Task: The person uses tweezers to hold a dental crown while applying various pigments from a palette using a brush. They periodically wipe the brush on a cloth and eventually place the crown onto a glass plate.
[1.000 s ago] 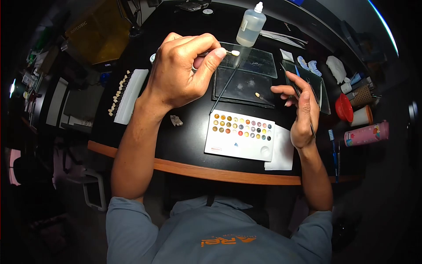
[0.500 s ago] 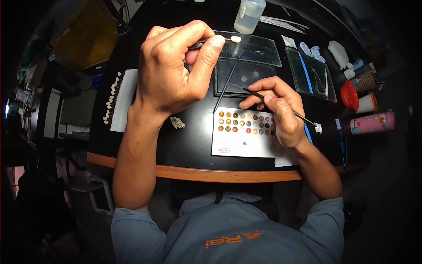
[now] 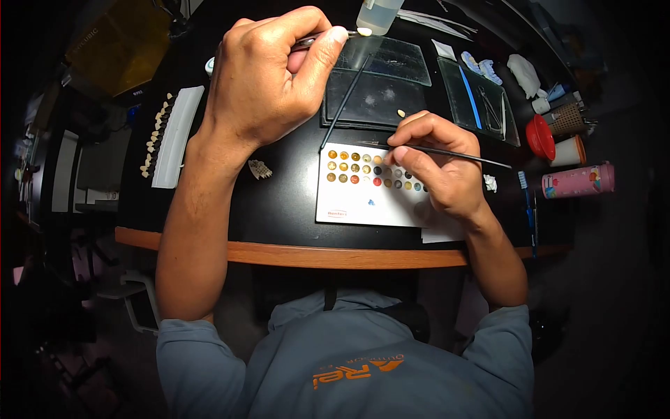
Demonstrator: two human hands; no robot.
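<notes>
My left hand [image 3: 269, 80] is closed in a pinch around metal tweezers [image 3: 304, 43]. At their tip sits a small white tooth crown [image 3: 364, 32], held up above the glass slab [image 3: 398, 59]. My right hand [image 3: 443, 157] grips a thin dark brush [image 3: 464, 155], which lies nearly level across the fingers with its tip to the left. That tip is close to the upper edge of a white palette [image 3: 342, 209] with several rows of coloured wells. Just beyond my right fingertips lies a small tooth-coloured piece [image 3: 401, 113].
Another dark stick [image 3: 347, 101] leans across the slabs. To the left is a tooth shade guide [image 3: 159, 133]; a clear bottle [image 3: 379, 15] stands behind. On the right are a red bowl [image 3: 539, 137], a pink bottle [image 3: 578, 180], a blue toothbrush [image 3: 523, 183] and a tool tray [image 3: 481, 101].
The brush has swung from a slant to nearly level, its tip now lower, by the palette's top edge. My left hand still holds up the crown. The whole view has shifted slightly.
</notes>
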